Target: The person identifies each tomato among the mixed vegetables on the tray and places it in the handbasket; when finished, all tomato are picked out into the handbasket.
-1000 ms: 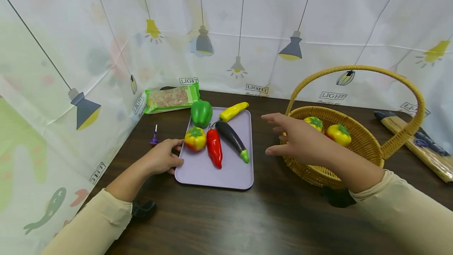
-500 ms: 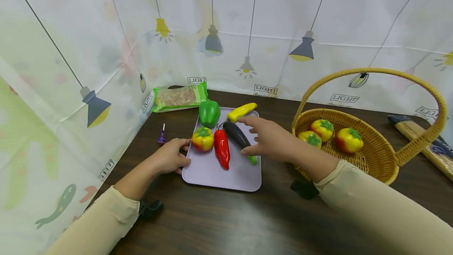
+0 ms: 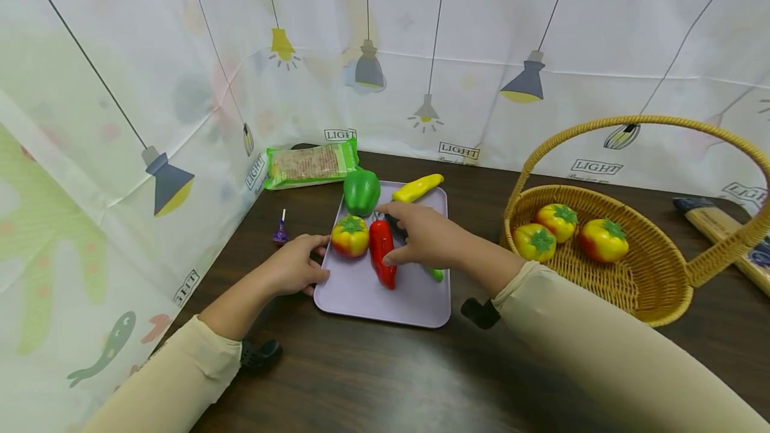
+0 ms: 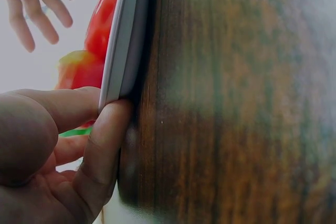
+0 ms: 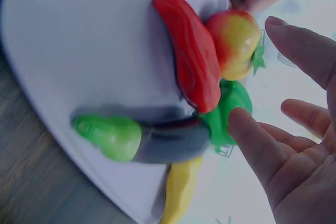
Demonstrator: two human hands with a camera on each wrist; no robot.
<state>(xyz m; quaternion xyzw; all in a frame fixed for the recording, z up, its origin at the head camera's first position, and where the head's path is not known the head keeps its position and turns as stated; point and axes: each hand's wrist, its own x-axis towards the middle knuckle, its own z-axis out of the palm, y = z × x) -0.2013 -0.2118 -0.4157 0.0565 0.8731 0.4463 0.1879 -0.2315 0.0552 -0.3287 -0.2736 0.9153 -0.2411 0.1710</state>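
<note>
My left hand (image 3: 295, 267) pinches the left rim of a lilac tray (image 3: 361, 299), thumb and fingers on either side in the left wrist view. On the tray lie a red chili pepper (image 3: 383, 252), a yellow-red round fruit with a green leafy top (image 3: 351, 238), a green bell pepper (image 3: 361, 191), a yellow pepper (image 3: 419, 188) and an eggplant (image 5: 168, 142). Over the red pepper and eggplant hovers my right hand (image 3: 424, 236), fingers spread, holding nothing. It hides most of the eggplant in the head view; only the green end shows there.
At the right stands a wicker basket (image 3: 662, 266) with a tall handle, holding three similar yellow-red fruits (image 3: 603, 240). A green-edged packet (image 3: 313, 164) lies behind the tray. A lollipop (image 3: 281, 234) is left of it, and a long packet (image 3: 722, 226) at far right.
My right hand has moved left from beside the basket to above the red pepper, uncovering the basket's fruits. My left hand stays on the tray's rim. The view has shifted slightly.
</note>
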